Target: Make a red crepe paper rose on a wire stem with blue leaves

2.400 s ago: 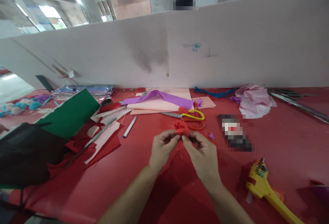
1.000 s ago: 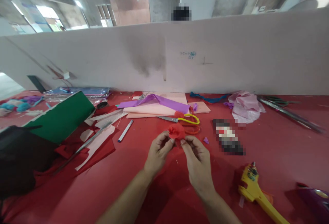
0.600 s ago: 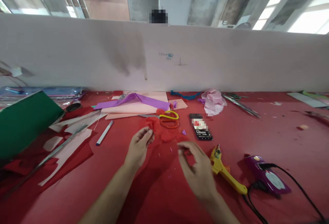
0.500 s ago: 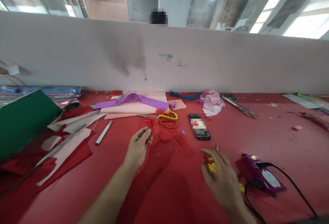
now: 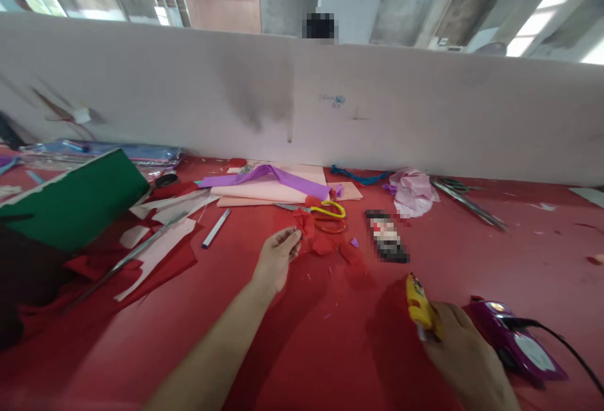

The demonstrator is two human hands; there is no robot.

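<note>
My left hand is closed, pinching a crumpled piece of red cloth between thumb and fingers above the table. Thin red cloth pieces lie just to its right. Beyond it rest scissors with yellow and orange handles. At the lower right, my right hand is wrapped round a yellow tool, which looks like a hot glue gun. Its front end points up and away from me; the fingers hide part of its body. A purple electrical box with a black cord lies beside this hand.
A phone lies right of the scissors. Pink crumpled cloth and metal rods lie at the back. A pen, cloth scraps and a green board are at left. A white partition borders the red table.
The view has turned left. My right hand has moved right and nearer to me, and the yellow tool now shows more plainly in its grip. My left hand still pinches the red cloth.
</note>
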